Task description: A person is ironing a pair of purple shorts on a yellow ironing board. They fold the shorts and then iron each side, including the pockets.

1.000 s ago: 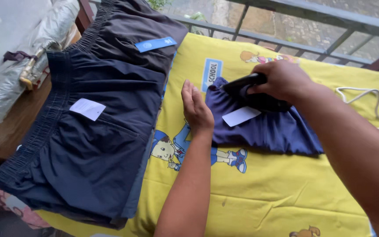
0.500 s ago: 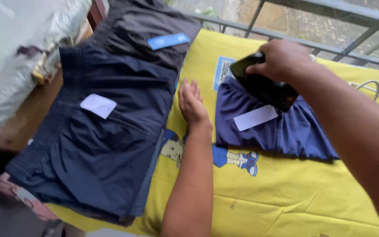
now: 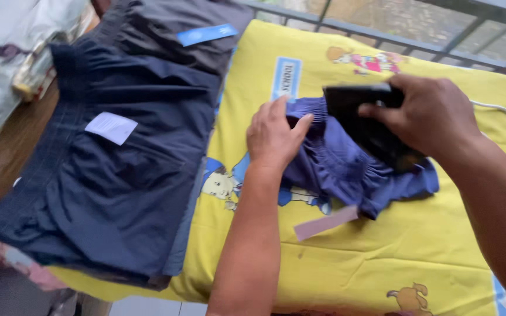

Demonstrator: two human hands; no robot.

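Observation:
A small blue garment (image 3: 346, 172) lies bunched on a yellow cartoon-print cloth (image 3: 382, 263). My left hand (image 3: 273, 137) grips its left edge, thumb over the gathered waistband. My right hand (image 3: 431, 114) holds a flat black object (image 3: 367, 126) pressed on top of the garment. A pale paper label (image 3: 326, 222) sticks out from under the garment's near edge onto the yellow cloth.
A stack of dark navy garments (image 3: 130, 175) lies to the left, with a white label (image 3: 111, 127) and a blue label (image 3: 206, 34). A white cord (image 3: 502, 111) runs off right. A metal railing (image 3: 440, 35) stands behind; a white bag (image 3: 1, 52) and wooden surface (image 3: 4, 158) sit far left.
My left hand moved from the yellow cloth onto the blue garment's edge and took hold. The garment went from flat to bunched, and its label now lies at the near edge.

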